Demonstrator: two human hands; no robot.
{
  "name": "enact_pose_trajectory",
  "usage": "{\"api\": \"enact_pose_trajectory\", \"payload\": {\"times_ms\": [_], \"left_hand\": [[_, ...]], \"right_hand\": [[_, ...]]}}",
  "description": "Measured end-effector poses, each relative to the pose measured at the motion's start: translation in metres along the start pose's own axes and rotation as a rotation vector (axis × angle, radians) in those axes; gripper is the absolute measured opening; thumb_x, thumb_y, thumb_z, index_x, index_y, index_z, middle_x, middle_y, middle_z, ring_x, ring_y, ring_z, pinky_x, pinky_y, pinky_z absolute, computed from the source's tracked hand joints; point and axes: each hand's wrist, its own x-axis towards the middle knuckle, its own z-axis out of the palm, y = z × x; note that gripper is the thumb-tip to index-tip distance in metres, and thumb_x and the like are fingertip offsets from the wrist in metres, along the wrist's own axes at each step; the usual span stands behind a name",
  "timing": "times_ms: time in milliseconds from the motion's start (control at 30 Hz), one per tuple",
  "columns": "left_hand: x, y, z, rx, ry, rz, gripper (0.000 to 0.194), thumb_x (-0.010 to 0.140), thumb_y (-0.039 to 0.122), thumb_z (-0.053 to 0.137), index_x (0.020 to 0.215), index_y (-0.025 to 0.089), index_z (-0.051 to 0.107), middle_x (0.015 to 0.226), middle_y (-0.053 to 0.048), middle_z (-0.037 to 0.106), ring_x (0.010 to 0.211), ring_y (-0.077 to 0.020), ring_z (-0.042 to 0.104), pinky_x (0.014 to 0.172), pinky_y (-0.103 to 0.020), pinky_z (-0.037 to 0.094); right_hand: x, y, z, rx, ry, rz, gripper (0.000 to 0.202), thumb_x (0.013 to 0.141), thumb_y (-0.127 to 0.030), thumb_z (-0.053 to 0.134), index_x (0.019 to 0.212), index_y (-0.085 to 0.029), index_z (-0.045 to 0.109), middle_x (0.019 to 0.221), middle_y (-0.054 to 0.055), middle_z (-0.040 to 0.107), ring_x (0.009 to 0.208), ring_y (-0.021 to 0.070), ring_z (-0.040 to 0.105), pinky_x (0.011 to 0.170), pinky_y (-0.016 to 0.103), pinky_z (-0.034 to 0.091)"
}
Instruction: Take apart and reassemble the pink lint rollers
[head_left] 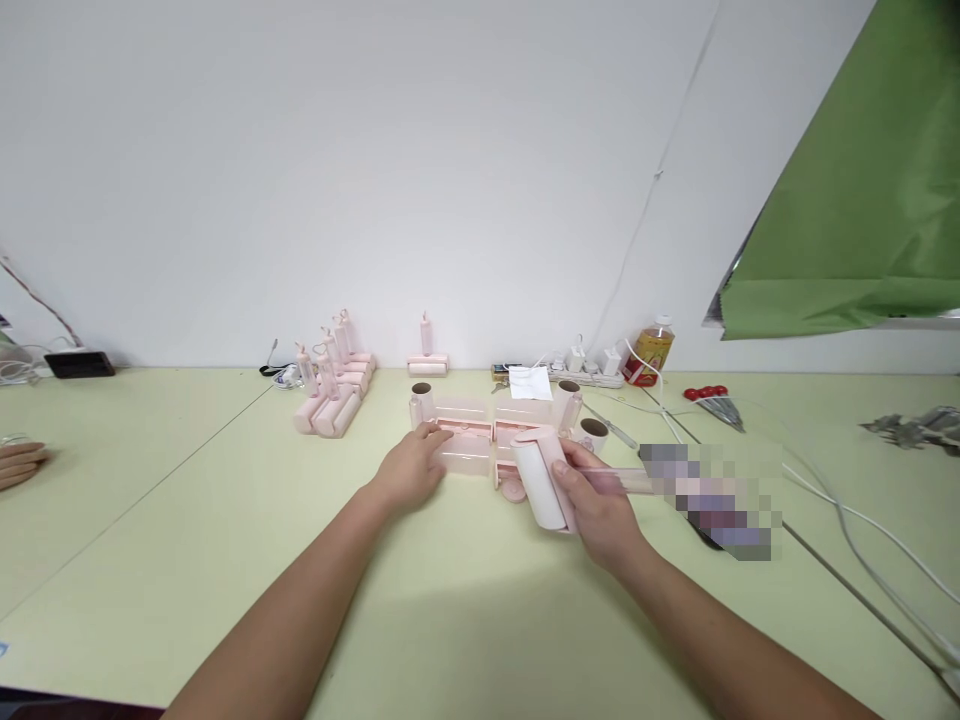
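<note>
My right hand [604, 500] is closed around a pink lint roller [541, 482], tilted above the table, with its white paper roll facing left and a clear handle pointing right. My left hand [409, 468] reaches to the left end of an open pink lint roller case [466, 432]. Its fingers look slightly apart and touch the case edge; the fingertips are partly blurred. Beside that case lies a second open case [510, 428], partly hidden behind the held roller. A small round pink cap [514, 490] rests in front of it.
Several finished-looking pink lint rollers [337, 385] stand at back left, and another roller [427, 350] is by the wall. Paper rolls [594, 430] surround the cases. A power strip [592, 376], bottle [651, 350] and cables are behind right. Another person's hand [21, 462] shows far left.
</note>
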Motion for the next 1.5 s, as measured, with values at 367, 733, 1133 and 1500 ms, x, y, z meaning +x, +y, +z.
{"api": "enact_pose_trajectory", "payload": {"times_ms": [367,733,1133,1500], "left_hand": [[0.010,0.000,0.006,0.059,-0.060,-0.102,0.072,0.077,0.054,0.058,0.141,0.032,0.035,0.146,-0.004,0.041,0.119,-0.0315,0.049,0.090,-0.041,0.045],[0.009,-0.008,0.012,0.079,-0.056,-0.141,0.079,0.077,0.059,0.057,0.144,0.026,0.032,0.151,-0.011,0.033,0.133,-0.0318,0.037,0.099,-0.043,0.039],[-0.016,0.055,0.003,-0.492,0.224,0.032,0.053,0.085,0.050,0.055,0.128,0.021,0.050,0.125,-0.011,0.057,0.109,-0.0256,0.054,0.093,-0.040,0.043],[-0.022,0.087,0.014,-1.424,-0.047,-0.176,0.044,0.072,0.040,0.069,0.106,0.015,0.056,0.086,-0.004,0.062,0.073,-0.0169,0.056,0.064,-0.025,0.043]], "right_hand": [[-0.001,0.000,0.002,0.034,-0.042,-0.033,0.037,0.079,-0.049,0.061,0.104,-0.021,0.064,0.098,0.007,0.071,0.080,0.0231,0.065,0.063,0.031,0.052],[-0.002,-0.001,0.003,0.056,-0.057,-0.009,0.037,0.078,-0.049,0.062,0.104,-0.021,0.063,0.096,0.007,0.071,0.079,0.0230,0.065,0.061,0.031,0.052],[-0.004,0.013,0.005,0.126,-0.100,0.118,0.032,0.079,-0.050,0.062,0.092,-0.020,0.058,0.080,0.003,0.066,0.070,0.0198,0.060,0.061,0.030,0.047],[-0.013,0.010,0.008,-0.013,-0.485,-0.106,0.056,0.081,-0.045,0.064,0.129,-0.023,0.045,0.125,0.011,0.055,0.111,0.0251,0.054,0.091,0.039,0.046]]}}
